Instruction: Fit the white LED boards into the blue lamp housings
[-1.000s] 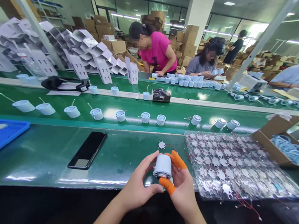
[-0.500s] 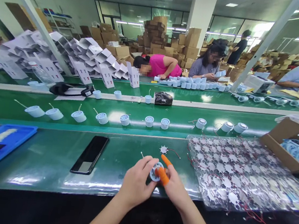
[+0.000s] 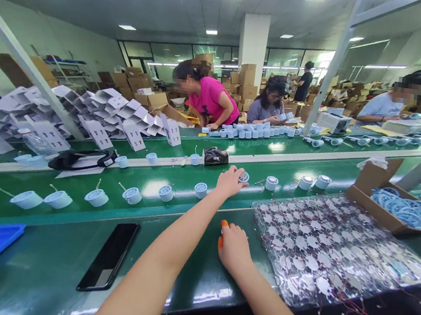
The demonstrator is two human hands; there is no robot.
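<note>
My left hand (image 3: 229, 181) reaches across to the green belt, thumb and fingers around the edge of a light-blue round housing (image 3: 244, 176), partly covered by the fingers. Closer to me, my right hand (image 3: 235, 246) rests on the green tabletop with its fingers curled down. Orange finger cots cover its thumb and index finger. Whatever lies under those fingers is hidden. To its right lies a clear plastic-covered sheet of star-shaped white boards (image 3: 308, 242) with red wires. Another light-blue housing (image 3: 200, 191) stands on the belt left of my left hand.
A black phone (image 3: 109, 258) lies at left, beyond it a blue tray (image 3: 2, 236). An open carton (image 3: 368, 199) of light-blue rings stands at right. A black packet (image 3: 216, 156) sits on the belt's far rail. Several co-workers are across the line.
My left hand has moved forward from the tabletop to the belt, away from my right hand. The right hand has let go of the housing and covers where a star-shaped board lay. The view has tilted up.
</note>
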